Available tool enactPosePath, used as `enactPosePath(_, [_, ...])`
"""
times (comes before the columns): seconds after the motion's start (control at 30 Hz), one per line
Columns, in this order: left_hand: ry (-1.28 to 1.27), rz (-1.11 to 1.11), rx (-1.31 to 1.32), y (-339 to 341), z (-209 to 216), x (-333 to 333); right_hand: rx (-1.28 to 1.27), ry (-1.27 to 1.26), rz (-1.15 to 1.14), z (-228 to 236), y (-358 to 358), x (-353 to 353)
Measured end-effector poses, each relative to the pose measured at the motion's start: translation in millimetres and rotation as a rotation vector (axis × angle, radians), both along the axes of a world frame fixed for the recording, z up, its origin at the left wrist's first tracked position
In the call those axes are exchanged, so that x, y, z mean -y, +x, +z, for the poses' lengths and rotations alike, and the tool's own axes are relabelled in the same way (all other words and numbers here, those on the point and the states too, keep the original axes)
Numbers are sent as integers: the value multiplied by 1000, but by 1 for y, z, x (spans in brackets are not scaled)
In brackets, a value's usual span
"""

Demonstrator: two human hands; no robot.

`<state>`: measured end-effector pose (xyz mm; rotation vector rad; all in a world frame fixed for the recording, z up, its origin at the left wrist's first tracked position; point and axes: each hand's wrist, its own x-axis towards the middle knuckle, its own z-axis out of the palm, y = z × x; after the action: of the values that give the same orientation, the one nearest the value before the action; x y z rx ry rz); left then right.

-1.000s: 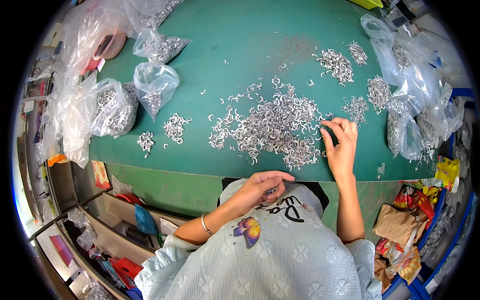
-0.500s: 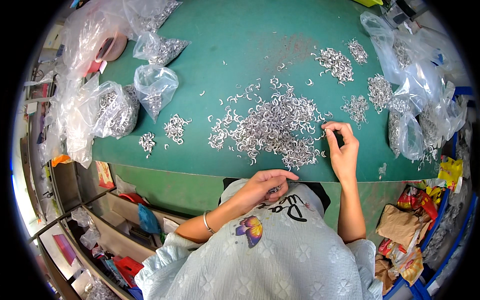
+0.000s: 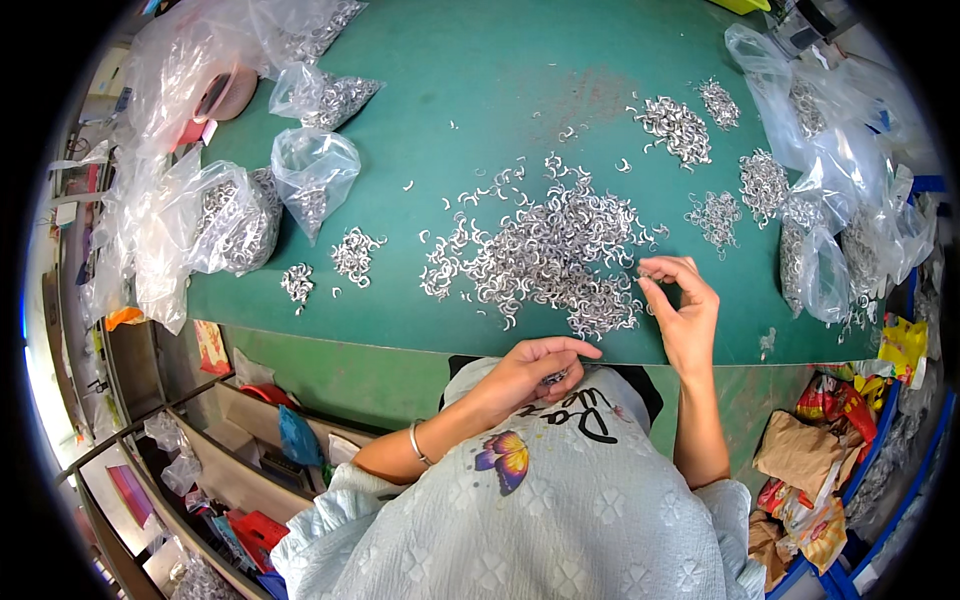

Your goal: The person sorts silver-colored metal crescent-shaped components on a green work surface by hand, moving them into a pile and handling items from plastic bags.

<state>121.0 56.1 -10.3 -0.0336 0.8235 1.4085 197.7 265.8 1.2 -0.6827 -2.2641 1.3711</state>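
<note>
A large heap of small silvery crescent-shaped metal pieces (image 3: 560,245) lies spread on the green tabletop in front of me. At its right edge, my right hand (image 3: 685,312) pinches thumb and forefinger around a small metal piece, mostly hidden by the fingertips. My left hand (image 3: 535,375) rests at the table's near edge, close to my body. Its fingers are curled around several of the metal pieces, which glint in the palm, while the forefinger stretches toward the right.
Smaller piles (image 3: 675,130) of metal pieces sit at the right, and two little piles (image 3: 353,256) at the left. Filled clear plastic bags (image 3: 235,220) stand along the left side, with more bags (image 3: 825,270) along the right. A pink container (image 3: 232,95) is at the far left.
My right hand has moved slightly down and toward the near side of the heap's right edge, its fingers still pinched. My left hand keeps its place.
</note>
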Motion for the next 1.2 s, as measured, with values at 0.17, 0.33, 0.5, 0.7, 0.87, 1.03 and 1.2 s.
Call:
enactPosePath(0.17, [-14,-10,-17,-1,3,-3,16,71,-9,1,-3,7])
enactPosePath(0.33, [-21,47,35,-1,5,-2,13,51,21,-5,-3,9])
enactPosePath(0.5, [1,105,78,-4,7,-3,0,-48,124,12,-1,17])
enactPosePath(0.7, [-26,304,179,-2,8,-7,-25,47,492,28,-1,37])
enactPosePath(0.87, [141,180,83,1,-10,4,9,70,213,14,-2,25])
enactPosePath(1.03, [107,93,68,0,-3,4,134,349,296,6,-8,38])
enactPosePath(1.2, [31,-103,-89,2,-5,8,139,254,555,1,-8,54])
